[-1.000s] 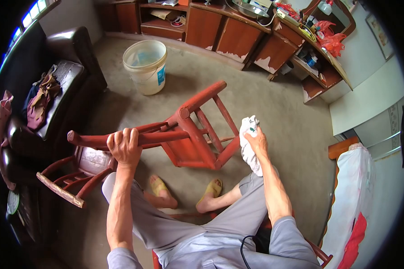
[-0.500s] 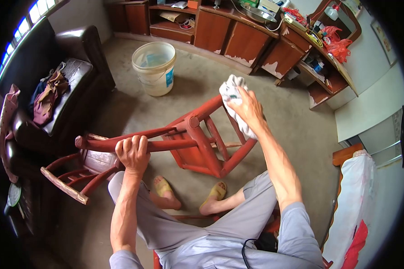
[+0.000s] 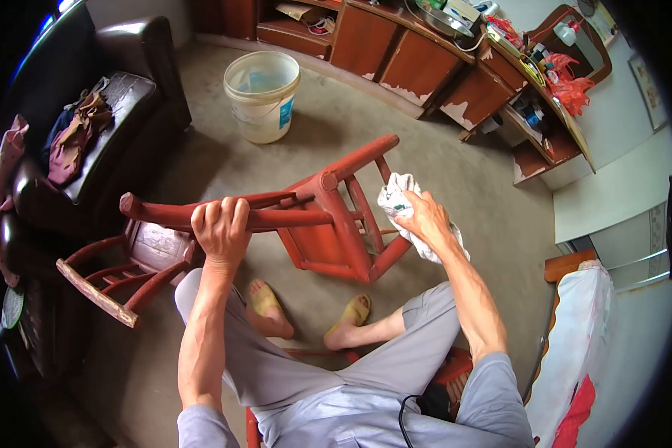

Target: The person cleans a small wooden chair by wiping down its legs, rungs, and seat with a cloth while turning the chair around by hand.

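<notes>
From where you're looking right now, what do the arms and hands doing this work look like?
They're human: an ordinary five-fingered left hand and right hand, with no gloves or watch showing. A short, pale grey-blue fabric sleeve ends near each elbow. No cables run along the forearms; a thin, black cord hangs over the pale grey-blue shirt.

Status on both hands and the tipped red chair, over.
Left hand gripping tipped chair. Right hand holding white cloth. Bucket standing beyond, apart from chair.

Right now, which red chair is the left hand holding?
The tilted chair in the middle: the left hand grips its post. That hand isn't on the pale-railed chair at left.
</notes>
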Action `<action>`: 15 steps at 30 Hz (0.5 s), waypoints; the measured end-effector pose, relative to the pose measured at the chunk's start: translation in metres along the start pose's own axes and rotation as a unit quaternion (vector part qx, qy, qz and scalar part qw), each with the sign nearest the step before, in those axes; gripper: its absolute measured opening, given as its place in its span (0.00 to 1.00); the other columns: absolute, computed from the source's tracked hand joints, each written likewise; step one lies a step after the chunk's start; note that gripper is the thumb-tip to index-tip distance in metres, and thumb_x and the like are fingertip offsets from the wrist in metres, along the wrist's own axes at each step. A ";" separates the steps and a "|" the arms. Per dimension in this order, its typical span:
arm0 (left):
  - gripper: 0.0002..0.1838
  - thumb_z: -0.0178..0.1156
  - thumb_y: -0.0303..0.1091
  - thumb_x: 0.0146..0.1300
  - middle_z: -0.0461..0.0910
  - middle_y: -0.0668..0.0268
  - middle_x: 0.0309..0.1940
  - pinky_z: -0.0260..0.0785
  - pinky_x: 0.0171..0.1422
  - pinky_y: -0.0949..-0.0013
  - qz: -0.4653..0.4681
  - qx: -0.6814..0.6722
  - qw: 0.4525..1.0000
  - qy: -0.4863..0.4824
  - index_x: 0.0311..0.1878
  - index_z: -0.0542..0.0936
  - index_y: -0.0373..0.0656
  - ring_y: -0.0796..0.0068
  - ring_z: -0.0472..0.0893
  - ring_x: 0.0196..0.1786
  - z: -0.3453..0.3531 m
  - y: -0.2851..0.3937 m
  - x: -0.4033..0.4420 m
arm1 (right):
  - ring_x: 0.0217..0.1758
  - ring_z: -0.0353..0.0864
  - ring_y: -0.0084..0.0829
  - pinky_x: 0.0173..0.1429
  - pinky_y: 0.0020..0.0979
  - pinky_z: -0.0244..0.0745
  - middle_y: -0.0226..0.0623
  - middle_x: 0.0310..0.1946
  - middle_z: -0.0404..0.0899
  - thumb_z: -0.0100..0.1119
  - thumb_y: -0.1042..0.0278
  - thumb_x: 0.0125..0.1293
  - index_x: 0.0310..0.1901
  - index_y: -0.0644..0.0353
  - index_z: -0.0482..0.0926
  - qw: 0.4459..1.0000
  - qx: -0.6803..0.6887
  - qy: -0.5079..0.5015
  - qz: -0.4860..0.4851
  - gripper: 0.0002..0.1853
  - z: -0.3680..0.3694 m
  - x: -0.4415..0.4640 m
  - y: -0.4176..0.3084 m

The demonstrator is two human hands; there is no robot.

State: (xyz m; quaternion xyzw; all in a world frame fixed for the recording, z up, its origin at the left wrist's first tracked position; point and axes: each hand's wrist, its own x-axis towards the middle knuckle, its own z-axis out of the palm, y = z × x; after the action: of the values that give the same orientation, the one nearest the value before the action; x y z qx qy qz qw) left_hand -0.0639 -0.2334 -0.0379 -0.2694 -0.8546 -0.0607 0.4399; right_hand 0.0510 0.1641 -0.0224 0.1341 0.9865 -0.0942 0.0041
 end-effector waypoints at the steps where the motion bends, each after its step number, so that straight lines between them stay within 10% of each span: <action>1: 0.11 0.63 0.28 0.48 0.79 0.74 0.34 0.63 0.59 0.61 0.001 0.002 1.000 -0.002 0.37 0.78 0.52 0.73 0.79 0.42 0.000 0.000 0.001 | 0.51 0.85 0.59 0.55 0.52 0.82 0.58 0.52 0.80 0.74 0.49 0.57 0.66 0.50 0.78 1.000 -0.001 -0.001 0.004 0.35 0.006 -0.013 0.008; 10: 0.11 0.64 0.29 0.48 0.78 0.74 0.34 0.63 0.59 0.60 -0.001 0.010 1.000 0.009 0.36 0.78 0.52 0.73 0.79 0.42 0.003 0.000 -0.001 | 0.55 0.82 0.55 0.59 0.49 0.78 0.56 0.50 0.80 0.79 0.55 0.54 0.65 0.57 0.78 0.966 0.175 0.109 0.154 0.36 0.066 -0.117 -0.001; 15: 0.13 0.65 0.28 0.47 0.79 0.73 0.34 0.63 0.60 0.60 0.000 0.002 1.000 -0.009 0.37 0.78 0.52 0.71 0.79 0.43 0.004 -0.001 -0.001 | 0.53 0.83 0.54 0.55 0.50 0.80 0.46 0.51 0.78 0.78 0.52 0.56 0.66 0.54 0.77 0.976 0.180 0.122 0.013 0.37 0.029 -0.086 -0.069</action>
State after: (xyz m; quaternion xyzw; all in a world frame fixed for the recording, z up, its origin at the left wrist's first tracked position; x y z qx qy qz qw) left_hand -0.0666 -0.2333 -0.0415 -0.2685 -0.8586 -0.0565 0.4330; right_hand 0.1148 0.0708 -0.0349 0.1556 0.9446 -0.2535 -0.1390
